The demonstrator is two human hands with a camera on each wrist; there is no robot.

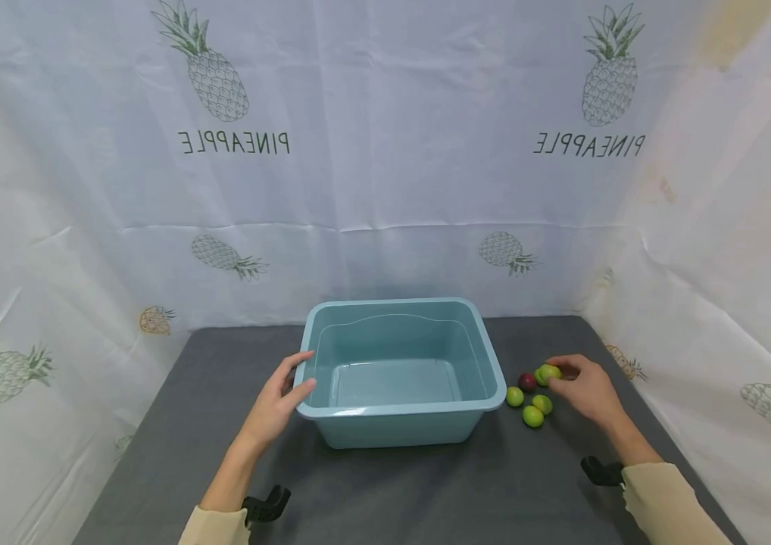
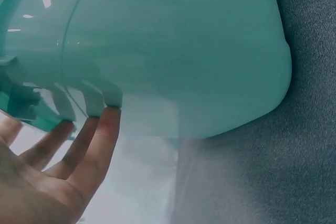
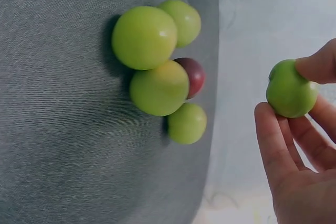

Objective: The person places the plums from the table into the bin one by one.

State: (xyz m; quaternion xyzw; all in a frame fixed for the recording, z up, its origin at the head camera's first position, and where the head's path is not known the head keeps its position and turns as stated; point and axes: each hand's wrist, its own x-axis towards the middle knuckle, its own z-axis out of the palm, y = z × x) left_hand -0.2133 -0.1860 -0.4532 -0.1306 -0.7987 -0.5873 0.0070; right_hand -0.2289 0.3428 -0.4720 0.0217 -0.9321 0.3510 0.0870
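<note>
A light blue plastic basin [image 1: 402, 409] stands upright on the dark cloth. My left hand [image 1: 273, 409] holds its left rim, with thumb and index fingertips over the edge. The other fingers [image 2: 102, 137] touch the outer wall in the left wrist view. Off the basin's right side, my right hand [image 1: 588, 390] pinches a small green plum [image 3: 290, 88] between thumb and fingers, raised above the cloth. Below it lie several more green plums [image 3: 144, 38] in a cluster, with one dark red plum [image 1: 526, 382] among them.
Dark grey cloth [image 1: 222, 424] covers the table. White curtains printed with pineapples [image 1: 392, 189] hang behind it and along both sides, close to the table's edges. Each wrist carries a black camera mount [image 1: 601, 471].
</note>
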